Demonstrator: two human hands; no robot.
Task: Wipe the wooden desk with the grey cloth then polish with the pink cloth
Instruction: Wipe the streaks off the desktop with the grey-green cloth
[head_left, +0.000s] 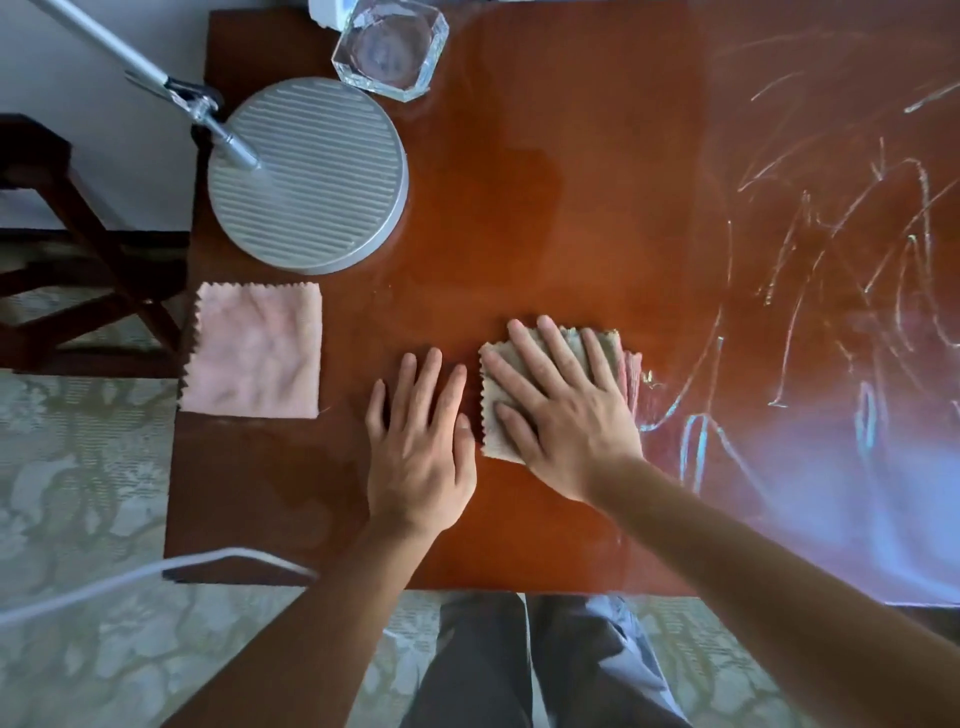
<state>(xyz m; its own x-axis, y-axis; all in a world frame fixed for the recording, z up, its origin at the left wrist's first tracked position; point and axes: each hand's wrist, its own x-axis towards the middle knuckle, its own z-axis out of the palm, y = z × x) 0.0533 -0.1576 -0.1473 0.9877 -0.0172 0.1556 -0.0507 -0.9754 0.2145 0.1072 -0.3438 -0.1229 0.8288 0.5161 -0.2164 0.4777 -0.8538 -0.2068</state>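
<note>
The wooden desk (545, 208) is glossy red-brown, with pale chalk-like scribbles (831, 249) over its right half. A folded grey cloth (496, 374) lies near the desk's middle. My right hand (561, 410) presses flat on it, fingers spread, pointing away and to the left. My left hand (421, 441) rests flat on the bare wood just left of the cloth, holding nothing. A folded pink cloth (254, 351) lies at the desk's left edge, apart from both hands.
A round ribbed lamp base (311, 171) with a metal arm (171, 88) stands at the back left. A clear glass ashtray (392, 44) sits behind it. A white cable (156, 569) crosses the near left corner. A dark wooden stool (78, 249) stands left of the desk.
</note>
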